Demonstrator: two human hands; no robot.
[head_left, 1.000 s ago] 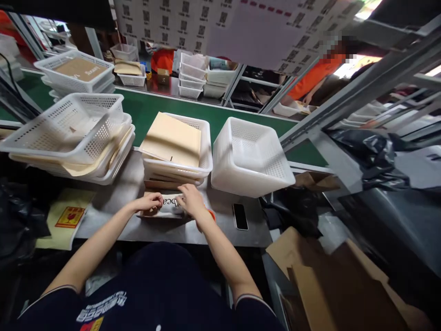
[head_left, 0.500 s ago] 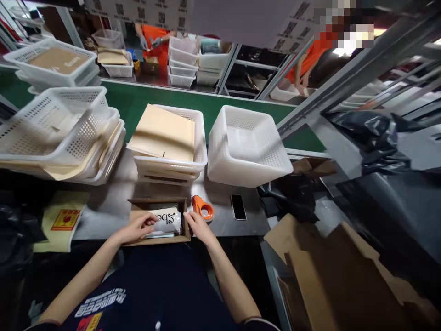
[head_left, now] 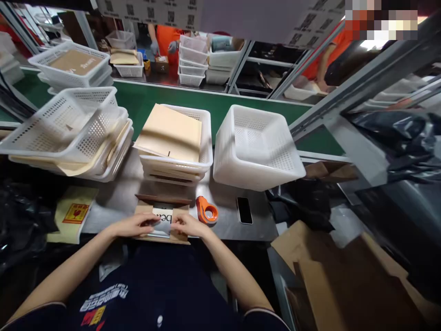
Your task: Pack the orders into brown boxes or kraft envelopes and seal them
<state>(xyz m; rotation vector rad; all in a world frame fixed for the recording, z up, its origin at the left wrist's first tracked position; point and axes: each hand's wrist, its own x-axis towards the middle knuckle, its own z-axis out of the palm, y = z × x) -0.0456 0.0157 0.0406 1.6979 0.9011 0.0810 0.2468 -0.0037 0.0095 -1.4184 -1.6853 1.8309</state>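
Note:
A small brown cardboard box (head_left: 161,202) lies at the near edge of the steel table (head_left: 113,202), with a white printed packet (head_left: 161,217) inside it. My left hand (head_left: 136,225) presses the left flap down over the packet, fingers flat. My right hand (head_left: 184,224) presses the right flap down from the other side, fingers also stretched. The fingertips nearly meet over the packet. An orange tape dispenser (head_left: 206,211) lies just right of the box, and a black phone (head_left: 244,210) lies further right.
White perforated baskets stand behind: a stack with tan envelopes (head_left: 174,138), an empty one (head_left: 257,147), tilted ones at left (head_left: 65,128). A green conveyor belt (head_left: 220,108) runs beyond. Fragile-label envelope (head_left: 73,216) at left, cardboard sheets (head_left: 344,280) at right. People in orange work across the belt.
Both hands moved from the box's sides onto its side flaps and folded them inward over the packet. The box now shows less of the packet.

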